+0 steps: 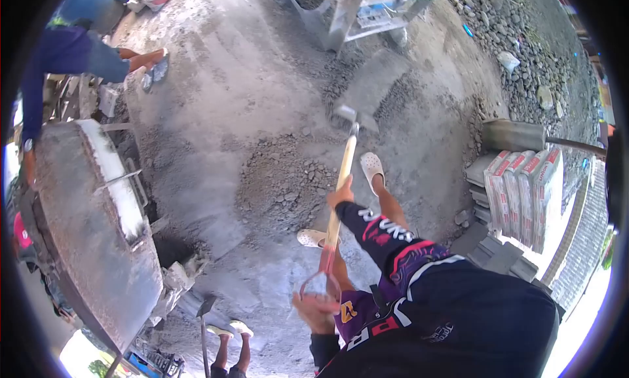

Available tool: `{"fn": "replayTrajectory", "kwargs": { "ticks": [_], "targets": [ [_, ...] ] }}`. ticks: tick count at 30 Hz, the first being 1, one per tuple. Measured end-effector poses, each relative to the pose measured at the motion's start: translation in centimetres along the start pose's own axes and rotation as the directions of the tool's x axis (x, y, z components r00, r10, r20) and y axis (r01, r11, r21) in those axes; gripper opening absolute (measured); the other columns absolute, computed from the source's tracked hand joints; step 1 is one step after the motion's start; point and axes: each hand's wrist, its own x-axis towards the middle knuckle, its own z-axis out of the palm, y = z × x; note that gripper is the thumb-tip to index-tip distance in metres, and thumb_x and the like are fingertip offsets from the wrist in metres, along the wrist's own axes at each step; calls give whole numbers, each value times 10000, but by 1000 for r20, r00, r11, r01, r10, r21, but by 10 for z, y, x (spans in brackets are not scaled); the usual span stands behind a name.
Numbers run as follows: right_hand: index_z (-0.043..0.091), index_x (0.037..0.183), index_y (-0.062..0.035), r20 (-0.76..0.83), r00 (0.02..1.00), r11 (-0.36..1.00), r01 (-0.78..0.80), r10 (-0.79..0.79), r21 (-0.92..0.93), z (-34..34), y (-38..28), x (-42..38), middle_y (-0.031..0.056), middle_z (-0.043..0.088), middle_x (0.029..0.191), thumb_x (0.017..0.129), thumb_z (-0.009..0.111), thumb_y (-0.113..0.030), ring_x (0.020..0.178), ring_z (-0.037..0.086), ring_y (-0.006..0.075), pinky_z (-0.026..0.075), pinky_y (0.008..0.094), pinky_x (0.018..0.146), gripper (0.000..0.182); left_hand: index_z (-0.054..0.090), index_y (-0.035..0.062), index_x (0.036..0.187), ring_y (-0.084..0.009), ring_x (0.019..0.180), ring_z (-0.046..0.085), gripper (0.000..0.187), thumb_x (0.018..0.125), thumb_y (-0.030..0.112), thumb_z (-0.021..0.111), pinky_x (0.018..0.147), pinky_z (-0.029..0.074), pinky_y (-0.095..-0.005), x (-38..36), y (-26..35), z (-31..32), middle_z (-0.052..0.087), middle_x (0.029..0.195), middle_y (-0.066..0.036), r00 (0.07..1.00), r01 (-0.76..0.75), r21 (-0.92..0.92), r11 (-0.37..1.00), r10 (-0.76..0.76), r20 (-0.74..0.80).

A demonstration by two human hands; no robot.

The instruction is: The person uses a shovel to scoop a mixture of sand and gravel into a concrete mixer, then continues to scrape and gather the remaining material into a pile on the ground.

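Note:
A shovel with a pale wooden shaft and a red D-shaped handle runs up the middle of the view. My right hand is wrapped round its shaft. Lower down, my left hand grips the handle and looks slightly blurred. The metal blade is at the edge of a grey, sandy patch blurred by motion. Loose gravel lies left of the shaft. My feet, in pale clogs, stand on both sides of the shaft.
A large metal-sided container stands left, with a person in dark blue beside it. Stacked cement bags and a gravel pile are at the right. A metal frame stands at the top. Another person's legs show below.

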Motion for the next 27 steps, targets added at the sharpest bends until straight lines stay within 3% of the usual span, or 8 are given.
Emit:
{"fn": "replayTrajectory", "kwargs": {
  "ticks": [2, 5, 8, 12, 17, 18, 21, 27],
  "targets": [
    [-102, 1523, -151, 37, 999, 997, 16, -13, -74, 49, 47, -60, 319, 614, 1123, 746, 668, -227, 1041, 627, 437, 504, 451, 906, 1096, 382, 158, 705, -143, 447, 346, 468, 933, 564, 421, 441, 340, -319, -18, 13, -92, 290, 523, 39, 997, -55, -6, 998, 55, 46],
    [64, 1509, -25, 63, 993, 922, 117, -101, -369, 87, 97, -172, 294, 594, 1109, 712, 652, -202, 963, 633, 420, 504, 462, 833, 1005, 490, 154, 782, -118, 434, 315, 430, 933, 551, 421, 425, 313, -291, -71, 25, -172, 306, 521, 52, 934, -49, -81, 996, 17, -357],
    [114, 1493, 24, 161, 962, 945, 253, -222, -209, 34, 66, -272, 195, 512, 1254, 706, 633, -116, 1205, 506, 344, 439, 386, 962, 953, 505, 151, 815, -119, 435, 320, 423, 932, 549, 424, 428, 318, -294, -92, 11, -219, 310, 522, 51, 900, 15, -151, 988, -79, -428],
    [39, 1514, -7, -33, 855, 854, 519, -518, 46, 52, 99, -265, 195, 522, 1296, 754, 595, -47, 1166, 560, 337, 466, 384, 938, 942, 524, 147, 859, -121, 437, 325, 418, 929, 547, 427, 432, 324, -298, -81, -12, -194, 315, 524, 50, 911, 46, -206, 977, -126, -392],
    [7, 1542, -142, 272, 945, 983, 177, -182, 45, 7, -33, -149, 285, 588, 1183, 792, 601, -82, 1047, 624, 421, 510, 435, 866, 958, 547, 141, 914, -123, 439, 332, 419, 927, 544, 431, 436, 332, -302, -19, -34, -58, 322, 527, 48, 953, 7, -309, 951, -100, -287],
    [-5, 1542, -162, 117, 892, 900, 430, -436, 78, 16, -55, -96, 320, 607, 1111, 795, 616, -109, 1007, 627, 449, 505, 472, 863, 973, 552, 140, 926, -124, 439, 334, 420, 926, 543, 432, 437, 334, -303, 1, -36, -15, 324, 527, 48, 965, 8, -341, 940, -96, -243],
    [-37, 1538, -186, 92, 780, 779, 625, -619, -59, 4, -177, 46, 337, 644, 931, 810, 601, -166, 877, 634, 492, 512, 517, 796, 968, 566, 137, 959, -125, 440, 338, 427, 924, 541, 435, 440, 339, -306, 64, -50, 117, 328, 529, 47, 994, 24, -465, 885, -69, -80],
    [159, 1536, -189, 95, 673, 614, 715, -733, -334, -33, -400, 261, 285, 658, 1008, 772, 592, -222, 954, 642, 431, 498, 482, 875, 879, 502, 65, 1225, -190, 570, 466, 590, 896, 554, 455, 589, 421, -372, 165, -55, 396, 425, 629, -34, 956, 125, -606, 786, 69, 286]
  ]
}}
